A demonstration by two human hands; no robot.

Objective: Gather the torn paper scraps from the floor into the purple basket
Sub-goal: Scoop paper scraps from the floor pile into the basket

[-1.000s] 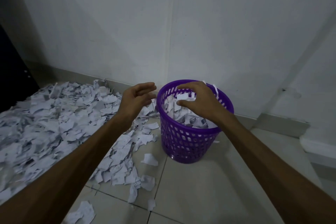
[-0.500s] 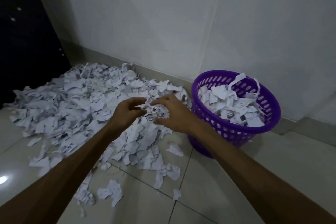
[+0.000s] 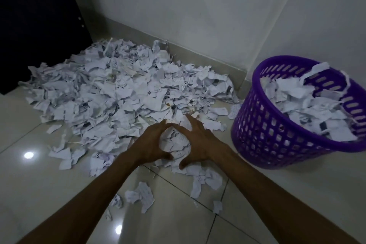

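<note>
A big heap of torn white paper scraps [image 3: 118,93] covers the tiled floor along the wall. The purple basket [image 3: 263,136] stands to the right, filled high with scraps. My left hand [image 3: 150,144] and my right hand [image 3: 200,142] rest on the near edge of the heap, fingertips nearly meeting and thumbs toward me. They ring a small bunch of scraps [image 3: 175,142] between them. The fingers are spread and curved around the bunch, not closed on it.
A white wall and skirting run behind the heap. A dark door or cabinet [image 3: 35,25] stands at the far left. Loose scraps [image 3: 141,196] lie on the glossy tiles near my forearms. Bare tile extends in front of the basket.
My right hand left the basket and both hands swung left and down onto the near edge of the heap. They now circle a bunch of scraps. The view turned left.
</note>
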